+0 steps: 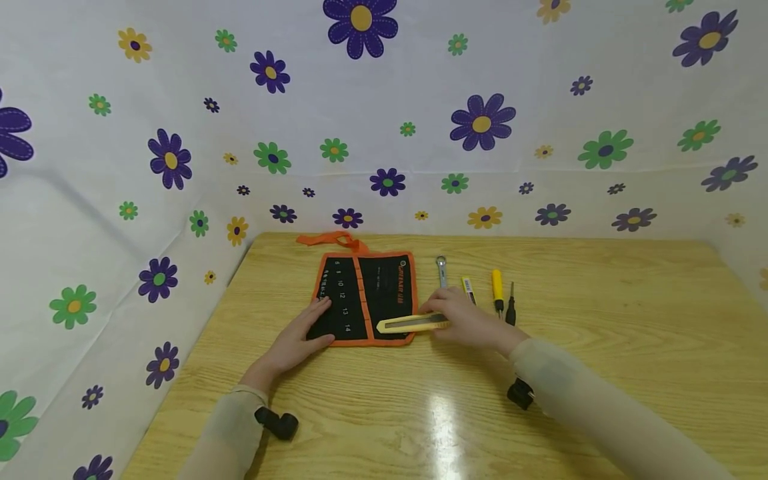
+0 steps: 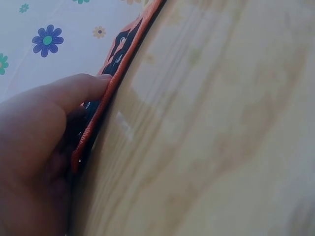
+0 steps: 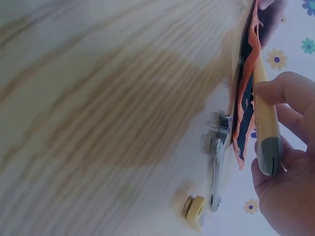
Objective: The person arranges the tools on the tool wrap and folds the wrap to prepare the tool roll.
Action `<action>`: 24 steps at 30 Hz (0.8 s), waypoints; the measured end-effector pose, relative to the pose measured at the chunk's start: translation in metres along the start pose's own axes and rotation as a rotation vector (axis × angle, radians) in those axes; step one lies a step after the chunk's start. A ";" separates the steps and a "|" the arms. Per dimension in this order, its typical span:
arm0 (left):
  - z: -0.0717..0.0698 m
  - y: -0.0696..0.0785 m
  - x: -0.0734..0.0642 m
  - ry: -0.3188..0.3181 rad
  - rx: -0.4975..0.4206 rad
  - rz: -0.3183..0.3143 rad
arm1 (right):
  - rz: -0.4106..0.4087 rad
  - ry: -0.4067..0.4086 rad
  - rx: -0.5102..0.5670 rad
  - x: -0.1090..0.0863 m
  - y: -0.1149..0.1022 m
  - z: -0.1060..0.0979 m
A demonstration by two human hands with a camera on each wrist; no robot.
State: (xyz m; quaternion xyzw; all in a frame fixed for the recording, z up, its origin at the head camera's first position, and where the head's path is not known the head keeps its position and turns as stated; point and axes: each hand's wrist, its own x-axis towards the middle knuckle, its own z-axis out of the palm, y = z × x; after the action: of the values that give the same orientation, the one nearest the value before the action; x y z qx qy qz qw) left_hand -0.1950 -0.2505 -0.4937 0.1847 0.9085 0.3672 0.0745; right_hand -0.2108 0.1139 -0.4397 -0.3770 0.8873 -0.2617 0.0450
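A black tool pouch (image 1: 390, 280) with orange edging lies spread on the table, its pocket row printed with numbers. My left hand (image 1: 300, 337) rests on its lower left side, fingers spread and thumb near the bottom edge. In the left wrist view the thumb (image 2: 83, 91) lies against the orange border (image 2: 106, 96). My right hand (image 1: 462, 319) grips a yellow utility knife (image 1: 411, 324) by its rear end, the knife pointing left across the lower right of the pouch. The right wrist view shows the grey end of the knife (image 3: 269, 152) between thumb and fingers.
Right of the pouch lie a combination wrench (image 1: 442, 270), a small yellow-and-black item (image 1: 468, 289), a yellow-handled screwdriver (image 1: 497, 287) and a black-handled screwdriver (image 1: 511, 310). My right hand partly covers several of them. An orange tie strap (image 1: 333, 238) trails behind the pouch, near the flowered cloth backdrop (image 1: 420, 147).
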 end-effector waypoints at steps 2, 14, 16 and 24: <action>0.000 0.001 0.000 0.000 0.009 0.002 | -0.015 -0.006 -0.003 0.002 -0.001 0.001; -0.001 0.002 0.002 -0.010 0.022 0.004 | -0.015 -0.037 0.049 0.013 -0.007 0.011; -0.001 0.001 0.002 -0.008 0.024 0.006 | -0.022 -0.032 0.053 0.015 -0.007 0.013; 0.000 -0.001 0.002 -0.009 0.030 0.014 | -0.004 -0.050 0.138 0.022 -0.010 0.021</action>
State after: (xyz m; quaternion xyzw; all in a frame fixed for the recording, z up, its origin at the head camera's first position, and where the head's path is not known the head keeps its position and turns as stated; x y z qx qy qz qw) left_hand -0.1970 -0.2502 -0.4945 0.1940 0.9123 0.3532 0.0731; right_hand -0.2144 0.0838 -0.4507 -0.3814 0.8649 -0.3130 0.0925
